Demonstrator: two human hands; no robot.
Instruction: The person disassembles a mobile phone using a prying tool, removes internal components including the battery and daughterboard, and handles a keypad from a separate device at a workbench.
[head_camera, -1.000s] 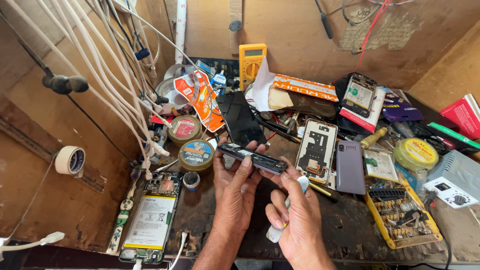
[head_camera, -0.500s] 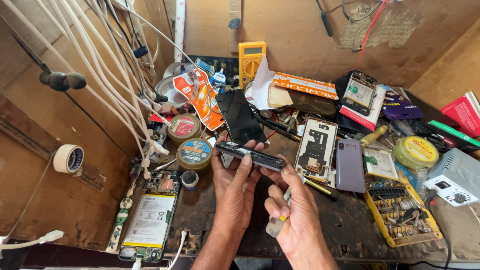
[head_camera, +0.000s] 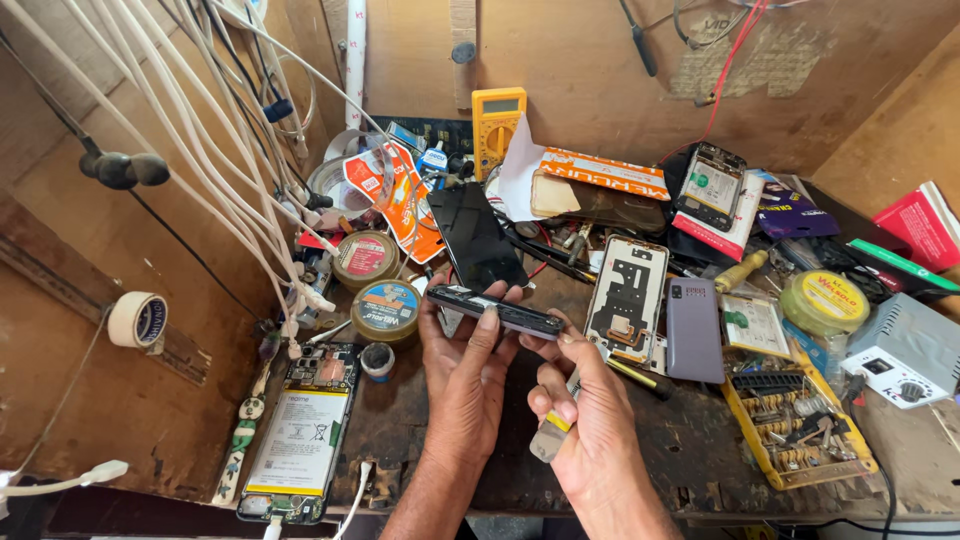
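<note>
Edgewise, left hand (head_camera: 468, 385) fingers clamp slim dark phone (head_camera: 497, 310); right hand (head_camera: 590, 430) fingers pinch tool (head_camera: 552, 437).

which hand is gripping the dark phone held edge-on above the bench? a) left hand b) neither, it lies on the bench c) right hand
a: the left hand wraps its fingers over the phone, while the right hand holds a small tool beside it.
</note>
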